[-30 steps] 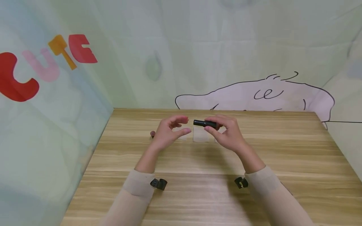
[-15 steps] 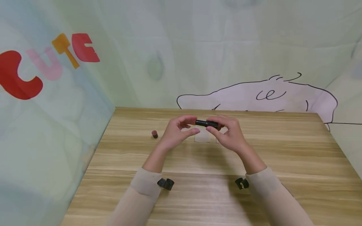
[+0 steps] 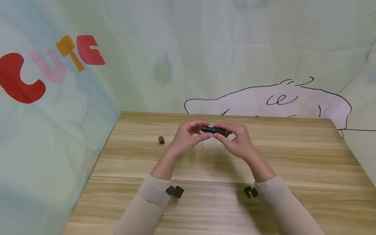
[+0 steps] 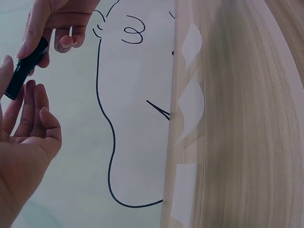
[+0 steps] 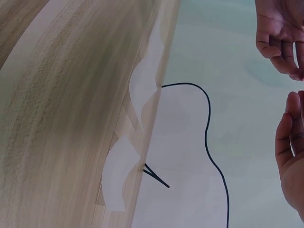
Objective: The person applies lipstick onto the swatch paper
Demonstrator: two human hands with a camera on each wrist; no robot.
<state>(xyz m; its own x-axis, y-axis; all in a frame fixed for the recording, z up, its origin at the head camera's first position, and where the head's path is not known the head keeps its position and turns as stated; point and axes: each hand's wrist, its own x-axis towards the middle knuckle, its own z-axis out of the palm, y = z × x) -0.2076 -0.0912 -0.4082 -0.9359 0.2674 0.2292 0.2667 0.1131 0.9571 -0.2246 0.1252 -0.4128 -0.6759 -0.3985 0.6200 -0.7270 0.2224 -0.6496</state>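
A slim black tube [image 3: 214, 130], shaped like a lipstick, is held level above the table, with a narrower section at its left. My right hand [image 3: 239, 138] grips its thicker right end between thumb and fingers. At the left end, my left hand [image 3: 188, 138] pinches it with thumb and fingertips. In the left wrist view the same tube [image 4: 24, 71] slants between both hands. Only parts of the hands show at the right edge of the right wrist view, and the tube is out of sight there.
A small dark cylinder [image 3: 161, 140] with a reddish-brown top stands on the wooden table [image 3: 205, 202], left of my hands. White paper-like pieces [image 3: 210, 143] lie below the tube near the back edge, partly covered by the hands. A printed curtain [image 3: 147, 49] hangs behind.
My left hand has moved right, from apart from the tube to pinching its left end. The right hand keeps its grip nearly in place. The small cylinder has come into fuller view.
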